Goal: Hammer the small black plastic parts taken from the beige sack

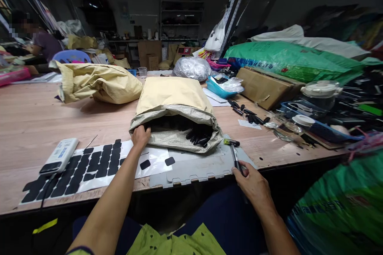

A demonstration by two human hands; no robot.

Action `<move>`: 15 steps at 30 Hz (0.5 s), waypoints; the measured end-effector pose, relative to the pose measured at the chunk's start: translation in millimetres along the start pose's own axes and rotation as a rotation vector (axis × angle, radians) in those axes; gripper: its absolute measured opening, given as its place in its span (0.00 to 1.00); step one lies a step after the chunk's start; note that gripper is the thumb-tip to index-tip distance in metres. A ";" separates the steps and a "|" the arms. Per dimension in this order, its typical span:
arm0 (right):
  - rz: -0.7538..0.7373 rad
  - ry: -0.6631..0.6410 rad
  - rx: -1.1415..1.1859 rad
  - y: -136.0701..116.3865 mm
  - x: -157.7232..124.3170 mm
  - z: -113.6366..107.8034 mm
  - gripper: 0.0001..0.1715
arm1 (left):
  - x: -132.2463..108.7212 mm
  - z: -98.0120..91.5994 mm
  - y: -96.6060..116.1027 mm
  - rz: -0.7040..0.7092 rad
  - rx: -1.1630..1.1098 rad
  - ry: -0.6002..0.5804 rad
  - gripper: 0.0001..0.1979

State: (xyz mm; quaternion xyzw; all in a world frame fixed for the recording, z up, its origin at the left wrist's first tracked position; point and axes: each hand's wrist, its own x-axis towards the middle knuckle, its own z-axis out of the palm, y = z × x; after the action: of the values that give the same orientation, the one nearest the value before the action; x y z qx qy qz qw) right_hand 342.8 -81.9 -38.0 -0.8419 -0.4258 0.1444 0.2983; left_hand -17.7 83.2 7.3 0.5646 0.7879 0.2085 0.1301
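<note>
Head view is showing a wooden table (30, 123) with the person sitting at its near edge, both bare forearms reaching over it. The left hand (140, 135) is resting at the mouth of an open woven sack (173, 99), which is lying on its side near the middle of the near edge with its opening facing the person. The fingertips are going inside the mouth and are hidden there, so I cannot tell whether they are closing on anything. Dark parts (199, 136) are showing inside the sack, toward the right side of the opening.

The right hand (254, 183) is sitting at the near edge, to the right of the sack, with its fingers wrapping around the near end of a slim tool (235, 157). The tool's yellow-and-black far end is pointing toward the sack's right corner. The tool is lying over a grey plastic panel (197, 169) that is lying flat just in front of the sack.

Toward the near left corner, a white sheet of black pads (89, 167) is lying flat, with a white handset (60, 154) resting on its left part. A second sack (98, 81) is lying farther back on the left. A cardboard box (263, 85) and a green bag (287, 61) are crowding the right edge. Another person (42, 42) is sitting beyond the far left corner.
</note>
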 end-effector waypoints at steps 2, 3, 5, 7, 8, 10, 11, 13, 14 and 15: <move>0.105 -0.073 0.189 1.9 -3.6 -1.7 0.23 | -23.8 -4.1 -10.7 0.149 -0.041 0.059 0.15; 0.157 -0.111 0.306 2.2 -7.0 -2.2 0.24 | -38.9 -5.4 -17.2 0.232 -0.075 0.081 0.15; 0.238 -0.190 0.533 0.7 -16.7 -2.4 0.26 | -71.8 -5.9 -28.6 0.332 -0.145 0.059 0.13; 0.298 -0.253 0.685 -3.7 -28.7 -1.7 0.30 | -102.0 -3.6 -33.4 0.420 -0.198 -0.075 0.11; 0.312 -0.255 0.727 -6.7 -35.2 -1.0 0.31 | -113.8 -1.7 -32.5 0.467 -0.206 -0.150 0.10; 0.297 -0.197 0.754 -14.2 -49.4 1.0 0.35 | -128.6 2.7 -25.5 0.546 -0.198 -0.252 0.09; 0.266 -0.150 0.751 -18.5 -56.9 2.0 0.36 | -131.6 4.8 -20.7 0.569 -0.191 -0.272 0.09; 0.198 -0.107 0.733 -27.6 -72.6 3.9 0.37 | -131.2 8.1 -11.5 0.583 -0.190 -0.279 0.09; 0.164 -0.111 0.727 -32.0 -80.3 4.8 0.36 | -129.2 9.3 -8.0 0.582 -0.190 -0.285 0.09; 0.123 -0.141 0.719 -36.1 -87.7 5.8 0.35 | -126.9 10.4 -5.6 0.581 -0.187 -0.292 0.09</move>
State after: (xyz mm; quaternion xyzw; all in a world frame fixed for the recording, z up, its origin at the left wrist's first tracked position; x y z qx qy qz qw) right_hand 264.9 -133.5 -20.9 -0.6954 -0.3161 0.3601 0.5356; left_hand 23.9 -36.3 -8.3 0.7750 0.5448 0.2250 0.2279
